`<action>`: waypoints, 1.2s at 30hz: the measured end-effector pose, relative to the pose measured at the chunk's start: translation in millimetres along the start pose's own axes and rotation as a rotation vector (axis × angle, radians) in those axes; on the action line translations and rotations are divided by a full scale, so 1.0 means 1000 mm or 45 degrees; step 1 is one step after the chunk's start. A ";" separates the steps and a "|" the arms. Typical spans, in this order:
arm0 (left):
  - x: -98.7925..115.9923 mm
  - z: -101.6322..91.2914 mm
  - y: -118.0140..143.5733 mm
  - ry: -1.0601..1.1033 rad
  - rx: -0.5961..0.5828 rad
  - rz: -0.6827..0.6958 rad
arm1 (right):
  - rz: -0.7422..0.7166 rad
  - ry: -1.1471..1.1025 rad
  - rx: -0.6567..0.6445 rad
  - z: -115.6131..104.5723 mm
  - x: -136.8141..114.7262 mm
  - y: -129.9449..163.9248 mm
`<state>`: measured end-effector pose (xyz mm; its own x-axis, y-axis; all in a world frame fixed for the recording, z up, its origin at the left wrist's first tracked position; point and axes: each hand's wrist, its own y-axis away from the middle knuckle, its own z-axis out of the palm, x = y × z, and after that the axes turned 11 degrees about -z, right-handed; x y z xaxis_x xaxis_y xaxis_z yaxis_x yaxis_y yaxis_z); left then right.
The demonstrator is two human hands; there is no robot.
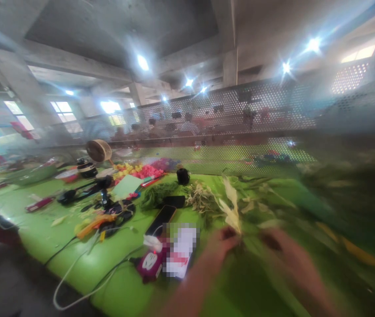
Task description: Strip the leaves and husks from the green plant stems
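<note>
phone on table, fan behind it, leaf pile right of phone

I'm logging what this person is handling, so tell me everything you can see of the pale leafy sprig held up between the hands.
The pale leafy sprig looks like a cream-yellow artificial stem with pointed leaves, possibly fabric or plastic; blur hides finer detail. It stands roughly upright, leaning slightly left, above the green table. Its lower end meets the left hand, whose fingers seem pinched on it. The right hand is close beside its base, but contact is unclear. Similar loose foliage lies behind it.
</note>
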<state>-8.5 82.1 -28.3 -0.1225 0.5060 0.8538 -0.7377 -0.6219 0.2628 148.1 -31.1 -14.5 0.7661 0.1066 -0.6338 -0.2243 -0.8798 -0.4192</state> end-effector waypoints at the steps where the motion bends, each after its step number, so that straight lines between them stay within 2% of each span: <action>1: 0.000 0.000 0.001 -0.004 -0.007 0.008 | 0.018 -0.101 0.007 0.000 -0.001 0.000; 4: -0.001 0.001 0.002 -0.002 0.021 0.021 | 0.064 -0.281 0.008 0.003 -0.005 -0.001; 8: -0.004 0.003 0.003 0.021 0.055 -0.022 | 0.022 -0.295 -0.032 0.019 0.003 -0.002; 13: -0.003 0.005 0.006 0.029 0.036 -0.073 | -0.073 -0.276 -0.004 0.034 0.019 -0.005; 16: -0.002 0.006 0.007 0.005 0.049 -0.105 | -0.077 -0.237 -0.010 0.029 0.018 -0.006; 21: 0.000 0.005 0.005 -0.023 -0.050 -0.086 | -0.010 -0.181 0.035 0.023 0.014 -0.005; 27: -0.003 0.003 0.001 -0.108 0.005 -0.090 | 0.068 -0.352 0.019 0.028 0.015 -0.005; 30: -0.004 0.001 -0.002 -0.219 -0.023 -0.046 | 0.103 -0.423 0.045 0.025 0.006 -0.006; 36: -0.010 -0.005 -0.008 -0.409 -0.045 0.079 | 0.133 -0.347 0.134 0.013 -0.016 -0.008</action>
<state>-4.8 85.1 -40.7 0.0435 0.2502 0.9672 -0.7588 -0.6215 0.1949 129.3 -19.7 -9.6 0.5488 0.1508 -0.8222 -0.3653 -0.8414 -0.3981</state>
